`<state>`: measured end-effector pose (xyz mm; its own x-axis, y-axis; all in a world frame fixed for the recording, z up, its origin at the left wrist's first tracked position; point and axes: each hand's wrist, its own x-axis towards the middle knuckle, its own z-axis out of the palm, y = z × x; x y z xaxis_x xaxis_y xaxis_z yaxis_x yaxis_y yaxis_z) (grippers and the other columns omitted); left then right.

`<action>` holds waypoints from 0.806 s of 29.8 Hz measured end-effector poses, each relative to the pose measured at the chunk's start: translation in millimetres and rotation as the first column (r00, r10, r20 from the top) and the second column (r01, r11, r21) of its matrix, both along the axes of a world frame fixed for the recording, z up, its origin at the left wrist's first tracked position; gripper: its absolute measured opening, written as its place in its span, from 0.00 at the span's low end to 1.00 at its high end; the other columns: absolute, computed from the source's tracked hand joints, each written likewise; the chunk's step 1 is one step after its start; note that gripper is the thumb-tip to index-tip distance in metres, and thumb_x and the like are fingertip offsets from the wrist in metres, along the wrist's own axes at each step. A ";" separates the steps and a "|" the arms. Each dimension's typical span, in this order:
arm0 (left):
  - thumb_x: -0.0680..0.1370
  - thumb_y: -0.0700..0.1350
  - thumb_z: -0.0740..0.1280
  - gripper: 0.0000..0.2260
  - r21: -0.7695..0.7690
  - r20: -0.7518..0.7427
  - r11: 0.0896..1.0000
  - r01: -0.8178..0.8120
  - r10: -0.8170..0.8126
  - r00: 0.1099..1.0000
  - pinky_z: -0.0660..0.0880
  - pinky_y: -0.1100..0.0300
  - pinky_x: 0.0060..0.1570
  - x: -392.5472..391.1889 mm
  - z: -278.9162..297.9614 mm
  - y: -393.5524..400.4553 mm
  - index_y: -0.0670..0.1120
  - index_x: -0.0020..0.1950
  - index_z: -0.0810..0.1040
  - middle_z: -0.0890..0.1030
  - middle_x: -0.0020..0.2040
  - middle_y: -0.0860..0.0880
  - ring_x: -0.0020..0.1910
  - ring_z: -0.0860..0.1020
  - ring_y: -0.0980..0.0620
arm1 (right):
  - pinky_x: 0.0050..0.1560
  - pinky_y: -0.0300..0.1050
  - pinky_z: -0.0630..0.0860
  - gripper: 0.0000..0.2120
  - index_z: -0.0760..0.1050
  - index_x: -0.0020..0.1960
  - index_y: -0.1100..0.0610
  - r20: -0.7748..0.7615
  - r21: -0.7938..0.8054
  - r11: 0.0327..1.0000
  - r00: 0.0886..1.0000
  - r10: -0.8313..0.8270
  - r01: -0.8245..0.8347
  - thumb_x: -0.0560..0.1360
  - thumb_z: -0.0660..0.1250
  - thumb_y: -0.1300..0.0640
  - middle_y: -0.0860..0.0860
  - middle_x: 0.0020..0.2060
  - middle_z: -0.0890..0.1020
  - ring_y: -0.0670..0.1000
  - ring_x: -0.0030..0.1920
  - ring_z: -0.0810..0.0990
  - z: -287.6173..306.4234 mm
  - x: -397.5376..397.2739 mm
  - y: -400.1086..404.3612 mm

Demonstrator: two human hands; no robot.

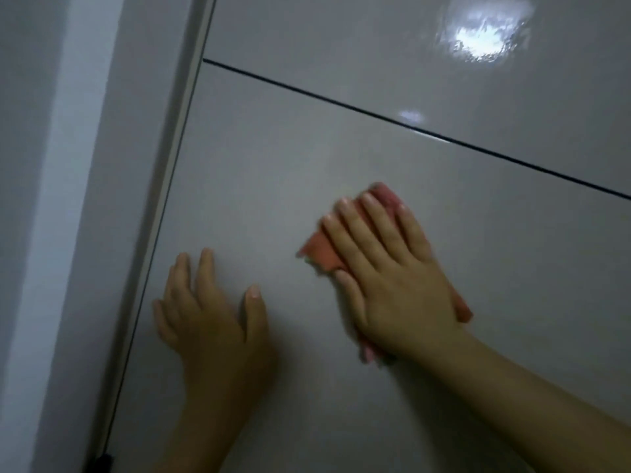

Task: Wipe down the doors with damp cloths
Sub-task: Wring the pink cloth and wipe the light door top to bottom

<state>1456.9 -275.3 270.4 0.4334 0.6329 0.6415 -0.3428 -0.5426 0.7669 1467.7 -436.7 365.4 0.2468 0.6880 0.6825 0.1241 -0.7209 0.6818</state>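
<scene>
A glossy grey door [273, 172] fills the view, crossed by a thin dark groove running down to the right. My right hand [392, 268] lies flat with straight fingers on a folded pink-orange cloth [319, 249], pressing it against the door's lower panel. The cloth sticks out past the fingertips, to the left of the hand and at the wrist. My left hand [211, 312] rests flat on the door to the left of the cloth, fingers spread and holding nothing.
The door's left edge meets a pale frame [170, 165] with a narrow dark gap along it. A grey wall [41, 199] lies beyond the frame. A bright light reflects on the upper panel [485, 39]. A small dark fitting [100, 462] sits at the bottom of the gap.
</scene>
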 end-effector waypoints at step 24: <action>0.74 0.61 0.57 0.36 0.427 0.018 0.903 0.045 -0.058 0.998 0.50 0.39 0.70 -9.4 -16.4 -71.5 0.42 0.77 0.57 0.54 0.76 0.36 0.75 0.53 0.36 | 0.74 0.59 0.46 0.28 0.53 0.76 0.58 0.077 0.462 0.886 0.994 -0.073 0.030 0.79 0.52 0.50 0.56 0.75 0.56 0.61 0.75 0.53 -56.9 -14.6 -71.6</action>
<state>1447.5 -346.8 254.0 0.4345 0.2730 0.8583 -0.3983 -0.7964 0.4550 1453.1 -508.4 308.5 0.1959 0.2795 0.9399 0.0323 -0.9598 0.2787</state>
